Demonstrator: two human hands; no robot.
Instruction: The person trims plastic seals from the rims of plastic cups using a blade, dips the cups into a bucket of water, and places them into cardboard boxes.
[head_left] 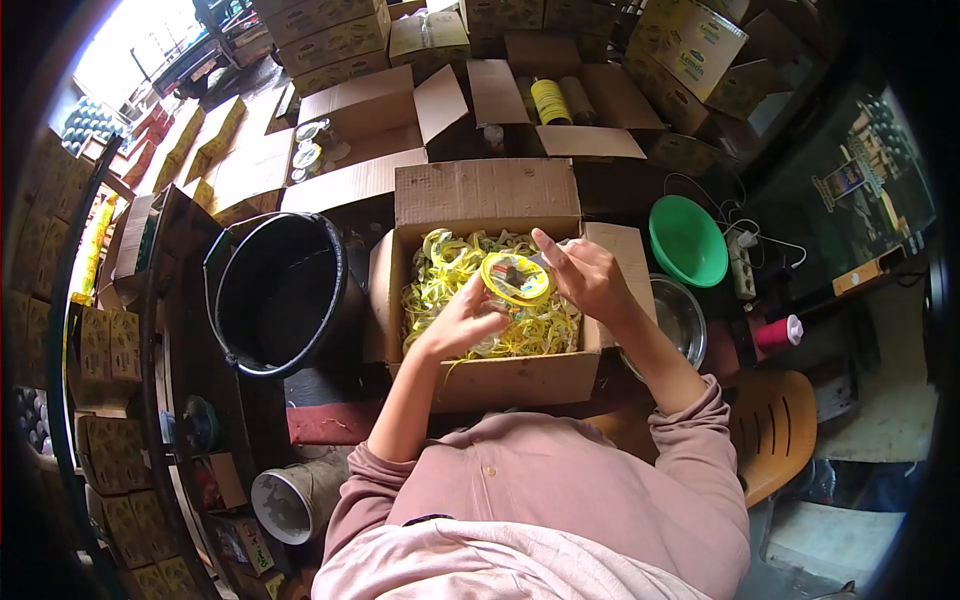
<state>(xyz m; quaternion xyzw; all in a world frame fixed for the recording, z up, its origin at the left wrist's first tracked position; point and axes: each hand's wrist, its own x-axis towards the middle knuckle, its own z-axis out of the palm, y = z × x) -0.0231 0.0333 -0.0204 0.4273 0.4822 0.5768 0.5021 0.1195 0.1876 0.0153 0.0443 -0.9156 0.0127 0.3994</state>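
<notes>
- While a mauve shirt point(560, 470) filled 6 o'clock, stacked printed cartons point(330, 40) stood at 11 o'clock, all hours being read from the middle of the near box, with 12 away from the person.
- That near box point(485, 195), brown cardboard, stood with its flaps spread in front of the person, and tangled yellow strips point(435, 290), mixed with clear ones, lay inside it.
- A black bucket point(338, 265) stood at 9 o'clock, just beside the box's left flap.
- An orange-brown chair point(775, 425) with a slotted back showed at 4 o'clock.
- A green bowl point(688, 240) sat between 2 and 3 o'clock, tilted towards the person.
- A metal bowl point(690, 320) lay at 3 o'clock, partly hidden by the right forearm.
- The right hand point(590, 275) was over the box at 2 o'clock, index finger extended, close against the right side of a round container; whether it gripped anything could not be told.
- The left hand point(465, 318) reached in from 7 o'clock, pinching that container between thumb and fingers.
- The yellow-rimmed round container point(517, 278) was held above the strips, slightly towards 1 o'clock.
- A pink spool point(775, 333) lay at 3 o'clock, farther out than the metal bowl.
</notes>
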